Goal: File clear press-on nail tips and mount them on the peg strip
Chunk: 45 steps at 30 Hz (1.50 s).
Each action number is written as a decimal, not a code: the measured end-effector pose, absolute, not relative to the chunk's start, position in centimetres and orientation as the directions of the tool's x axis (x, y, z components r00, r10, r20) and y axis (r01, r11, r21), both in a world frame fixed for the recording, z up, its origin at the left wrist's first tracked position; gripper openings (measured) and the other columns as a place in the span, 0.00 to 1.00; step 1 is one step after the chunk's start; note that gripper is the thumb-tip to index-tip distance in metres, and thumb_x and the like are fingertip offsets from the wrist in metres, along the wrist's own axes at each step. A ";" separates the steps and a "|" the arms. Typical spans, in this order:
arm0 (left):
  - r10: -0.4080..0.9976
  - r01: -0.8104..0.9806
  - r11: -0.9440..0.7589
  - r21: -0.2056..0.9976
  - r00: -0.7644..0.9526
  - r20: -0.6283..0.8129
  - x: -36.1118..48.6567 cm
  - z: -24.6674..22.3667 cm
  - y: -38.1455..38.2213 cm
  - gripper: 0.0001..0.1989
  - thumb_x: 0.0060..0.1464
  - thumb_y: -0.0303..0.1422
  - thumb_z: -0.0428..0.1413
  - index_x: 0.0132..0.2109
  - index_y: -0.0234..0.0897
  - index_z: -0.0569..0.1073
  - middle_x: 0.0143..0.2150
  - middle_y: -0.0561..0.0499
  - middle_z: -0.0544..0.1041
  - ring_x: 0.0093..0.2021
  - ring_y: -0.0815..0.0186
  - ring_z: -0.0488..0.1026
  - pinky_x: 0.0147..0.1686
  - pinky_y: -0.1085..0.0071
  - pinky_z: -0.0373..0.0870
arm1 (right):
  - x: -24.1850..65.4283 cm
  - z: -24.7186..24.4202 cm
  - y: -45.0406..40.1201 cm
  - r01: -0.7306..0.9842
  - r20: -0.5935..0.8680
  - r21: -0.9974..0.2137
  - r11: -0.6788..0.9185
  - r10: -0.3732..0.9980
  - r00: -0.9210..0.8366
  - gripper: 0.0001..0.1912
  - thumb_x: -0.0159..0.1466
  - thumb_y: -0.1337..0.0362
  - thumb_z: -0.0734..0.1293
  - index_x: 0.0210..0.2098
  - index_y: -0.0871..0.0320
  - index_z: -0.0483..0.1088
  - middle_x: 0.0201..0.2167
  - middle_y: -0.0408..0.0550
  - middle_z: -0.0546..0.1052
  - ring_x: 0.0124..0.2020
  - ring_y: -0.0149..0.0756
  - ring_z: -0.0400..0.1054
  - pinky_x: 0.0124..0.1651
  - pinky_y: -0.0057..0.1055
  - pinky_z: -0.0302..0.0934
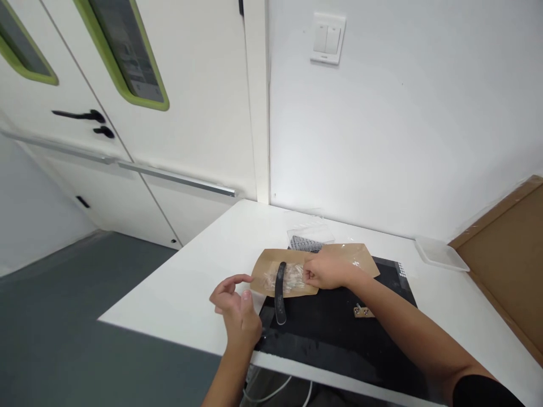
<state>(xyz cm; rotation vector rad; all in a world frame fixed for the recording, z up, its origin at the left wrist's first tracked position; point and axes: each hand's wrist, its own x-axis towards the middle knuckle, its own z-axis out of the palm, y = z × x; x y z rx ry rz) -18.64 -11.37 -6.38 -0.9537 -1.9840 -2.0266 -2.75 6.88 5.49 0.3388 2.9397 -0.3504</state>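
Observation:
A brown paper tray [261, 265] holds a pile of small clear plastic pieces [292, 278]. Across it lies a curved black strip [279, 294], its lower end over the black mat [331, 333]. My left hand [237, 311] is at the tray's left edge, fingers apart, the index fingertip by the rim. My right hand [324, 270] is over the tray's right side with its fingers pressed together; what they hold, if anything, is hidden. A second brown tray [365, 257] sits behind my right hand. A small tan piece with metal screws [363, 312] lies on the mat near my right forearm.
Behind the trays are a clear plastic case [318, 232] and a grey patterned item [303, 243]. A translucent shallow box [441, 254] stands at the right by a brown board [509, 265]. The white table [190, 294] meets the wall; cables [271, 395] hang below its front edge.

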 end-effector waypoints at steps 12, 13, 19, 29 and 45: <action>0.382 0.665 -0.052 0.746 -0.677 0.629 -17.7 -4.9 -12.1 0.15 0.68 0.43 0.44 0.48 0.41 0.71 0.47 0.42 0.73 0.56 0.44 0.67 0.61 0.38 0.57 | 1.5 5.7 7.5 0.257 -0.060 -0.717 0.649 0.309 -0.949 0.14 0.71 0.51 0.69 0.44 0.56 0.74 0.39 0.47 0.82 0.38 0.34 0.76 0.39 0.28 0.68; 0.399 0.693 -0.078 0.717 -0.637 0.660 -17.3 -4.4 -12.2 0.14 0.69 0.43 0.45 0.47 0.42 0.72 0.45 0.43 0.74 0.54 0.45 0.68 0.60 0.39 0.59 | 1.7 5.6 7.4 0.244 -0.060 -0.786 0.568 0.323 -0.944 0.15 0.70 0.50 0.70 0.44 0.56 0.75 0.38 0.47 0.81 0.37 0.34 0.75 0.40 0.29 0.68; 0.723 0.572 -0.445 0.689 -0.224 0.653 -13.0 0.4 -12.7 0.17 0.67 0.31 0.56 0.61 0.44 0.71 0.46 0.45 0.75 0.47 0.56 0.75 0.49 0.57 0.74 | 3.9 5.7 5.3 0.101 -0.035 -0.978 0.180 0.338 -0.940 0.22 0.62 0.45 0.77 0.38 0.58 0.75 0.31 0.43 0.79 0.28 0.28 0.70 0.36 0.26 0.66; 0.906 -0.048 -0.408 0.912 -0.148 0.397 -8.6 4.7 -10.8 0.08 0.67 0.37 0.60 0.49 0.42 0.81 0.43 0.47 0.71 0.33 0.68 0.73 0.20 0.78 0.71 | 8.4 8.8 1.1 -0.079 0.106 -0.993 0.088 0.370 -0.923 0.16 0.66 0.52 0.76 0.36 0.59 0.74 0.32 0.43 0.77 0.29 0.26 0.67 0.34 0.25 0.63; 0.993 -0.563 0.027 0.826 -0.079 -0.087 -4.8 9.9 -8.6 0.20 0.51 0.46 0.73 0.35 0.34 0.78 0.25 0.57 0.66 0.21 0.80 0.52 0.14 0.89 0.48 | 10.2 10.5 2.6 -0.232 0.506 -0.830 0.507 0.511 -0.695 0.12 0.66 0.56 0.76 0.42 0.56 0.75 0.31 0.40 0.78 0.31 0.29 0.71 0.37 0.29 0.65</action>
